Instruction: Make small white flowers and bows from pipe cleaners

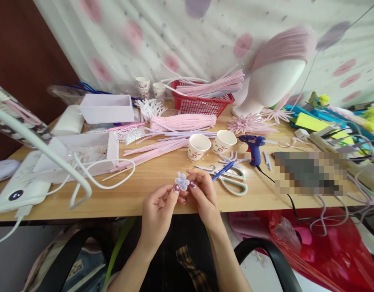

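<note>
Fingers of the left hand [158, 202] and of the right hand [206, 198] are closed in a pinch on a small lilac flower [182, 182], with a thumb set at either side of it. It is held over the near part of the table [120, 198]. Just beyond the right hand, a blue pen [222, 170] is laid across the scissors [227, 177]. Farther back, a paper cup [197, 149] is placed beside a second cup [223, 142], and a glue gun [254, 150] is set to their right. Bundled pink stems [183, 121] are laid in front of a red basket [201, 107], which is filled with more stems. To its right, a mannequin head [270, 83] is topped with pink strands [284, 46].
</note>
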`<state>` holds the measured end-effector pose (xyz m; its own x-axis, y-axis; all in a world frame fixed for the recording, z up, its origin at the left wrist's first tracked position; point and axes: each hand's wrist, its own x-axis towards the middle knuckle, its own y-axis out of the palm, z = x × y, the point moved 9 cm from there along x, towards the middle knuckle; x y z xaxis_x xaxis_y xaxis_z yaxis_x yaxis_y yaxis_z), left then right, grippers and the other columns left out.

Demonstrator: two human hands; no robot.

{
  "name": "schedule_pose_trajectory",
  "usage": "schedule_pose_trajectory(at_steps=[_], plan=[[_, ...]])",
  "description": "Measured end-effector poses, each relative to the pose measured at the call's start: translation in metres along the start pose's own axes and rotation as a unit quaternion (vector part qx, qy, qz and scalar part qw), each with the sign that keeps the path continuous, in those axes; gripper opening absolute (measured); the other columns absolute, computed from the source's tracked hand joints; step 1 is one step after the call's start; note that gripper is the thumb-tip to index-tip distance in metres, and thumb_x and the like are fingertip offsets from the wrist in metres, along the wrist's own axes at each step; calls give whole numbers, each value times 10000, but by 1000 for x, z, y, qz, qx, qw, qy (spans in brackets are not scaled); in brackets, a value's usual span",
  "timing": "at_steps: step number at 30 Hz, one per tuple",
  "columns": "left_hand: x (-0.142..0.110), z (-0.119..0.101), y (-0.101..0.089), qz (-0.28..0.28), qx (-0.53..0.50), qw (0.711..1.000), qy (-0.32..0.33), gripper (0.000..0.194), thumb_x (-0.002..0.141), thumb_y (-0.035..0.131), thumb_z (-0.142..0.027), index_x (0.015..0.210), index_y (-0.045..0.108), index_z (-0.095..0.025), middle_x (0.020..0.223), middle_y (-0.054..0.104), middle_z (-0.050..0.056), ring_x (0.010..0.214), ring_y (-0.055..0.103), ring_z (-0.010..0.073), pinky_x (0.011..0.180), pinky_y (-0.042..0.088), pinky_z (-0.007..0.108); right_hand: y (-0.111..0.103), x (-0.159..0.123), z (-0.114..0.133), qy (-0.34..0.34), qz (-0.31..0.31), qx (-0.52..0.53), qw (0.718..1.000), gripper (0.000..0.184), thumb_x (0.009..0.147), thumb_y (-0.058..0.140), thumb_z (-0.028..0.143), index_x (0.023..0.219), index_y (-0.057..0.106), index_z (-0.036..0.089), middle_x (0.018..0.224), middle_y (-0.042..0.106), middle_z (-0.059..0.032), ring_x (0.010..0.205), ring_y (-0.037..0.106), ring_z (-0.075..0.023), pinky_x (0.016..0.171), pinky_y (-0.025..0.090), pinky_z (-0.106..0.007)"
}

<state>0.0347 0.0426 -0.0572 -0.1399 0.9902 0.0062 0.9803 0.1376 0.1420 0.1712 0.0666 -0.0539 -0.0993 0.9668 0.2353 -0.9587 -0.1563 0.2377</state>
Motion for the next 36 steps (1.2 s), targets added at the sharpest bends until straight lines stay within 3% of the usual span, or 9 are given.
schedule_pose_trajectory(at_steps=[2, 4, 10, 12, 16, 21, 25, 30, 36], plan=[[0, 0, -1, 7, 1, 1000, 12, 204, 916, 658, -300, 790, 767, -182, 745, 781, 23, 636, 694, 152, 680, 589, 226, 3, 1, 11, -45, 32, -77, 996, 212, 1014, 606, 332, 1203, 701, 334, 1095, 620, -39, 1038, 583, -203, 916, 479, -328], [0, -2, -1, 20, 5, 999, 29, 197, 928, 647, -291, 813, 770, -188, 775, 781, 20, 672, 698, 153, 696, 584, 224, 7, 1, 18, -75, 64, -129, 987, 235, 1022, 584, 331, 1204, 733, 342, 1234, 618, -62, 1230, 533, -244, 1072, 411, -382], [1, -9, -1, 38, 38, 997, 60, 206, 950, 624, -281, 796, 730, -191, 782, 740, 9, 709, 681, 145, 712, 559, 211, 9, 0, 14, -69, 87, -129, 985, 307, 1061, 508, 368, 1286, 716, 394, 1393, 623, -40, 1379, 469, -265, 1168, 341, -435], [1, -11, 2, 49, 39, 996, 62, 210, 947, 617, -278, 777, 702, -190, 767, 718, 6, 717, 681, 146, 715, 557, 211, 7, 2, 13, -65, 63, -105, 990, 312, 1068, 487, 401, 1212, 761, 358, 1316, 679, -54, 1307, 541, -268, 1122, 397, -431], [0, -12, 9, 78, 37, 994, 67, 184, 935, 604, -255, 775, 665, -187, 773, 688, 6, 734, 667, 146, 718, 556, 215, 3, 6, 10, -36, -1, -83, 996, 275, 1016, 599, 421, 945, 810, 259, 952, 755, -60, 978, 684, -235, 912, 517, -363], [1, -3, 5, 56, 11, 998, 35, 118, 873, 664, -210, 765, 620, -194, 728, 687, -7, 697, 679, 140, 685, 558, 212, -1, 8, 3, 28, -45, -37, 998, 271, 887, 761, 432, 749, 674, 216, 705, 637, 9, 638, 591, -157, 627, 479, -283], [5, 10, -9, -20, -75, 997, -25, 151, 825, 761, -261, 923, 676, -183, 858, 785, 30, 796, 759, 176, 781, 616, 271, -1, 6, 0, 41, -31, -50, 997, 331, 905, 725, 492, 765, 621, 211, 689, 619, 9, 638, 560, -159, 645, 454, -292], [10, 12, -7, -3, -83, 996, -37, 210, 821, 794, -310, 969, 785, -161, 1011, 826, 86, 942, 777, 206, 866, 632, 288, 2, 4, 2, 11, -8, -87, 996, 313, 966, 657, 468, 791, 595, 216, 743, 610, 4, 684, 550, -159, 672, 437, -289], [12, 11, -8, -20, -67, 997, -38, 190, 784, 818, -316, 899, 827, -165, 880, 834, 70, 783, 777, 190, 800, 650, 289, 10, 4, 3, 7, 40, -149, 988, 312, 1035, 522, 445, 816, 551, 226, 719, 563, 13, 657, 510, -163, 635, 395, -292]])
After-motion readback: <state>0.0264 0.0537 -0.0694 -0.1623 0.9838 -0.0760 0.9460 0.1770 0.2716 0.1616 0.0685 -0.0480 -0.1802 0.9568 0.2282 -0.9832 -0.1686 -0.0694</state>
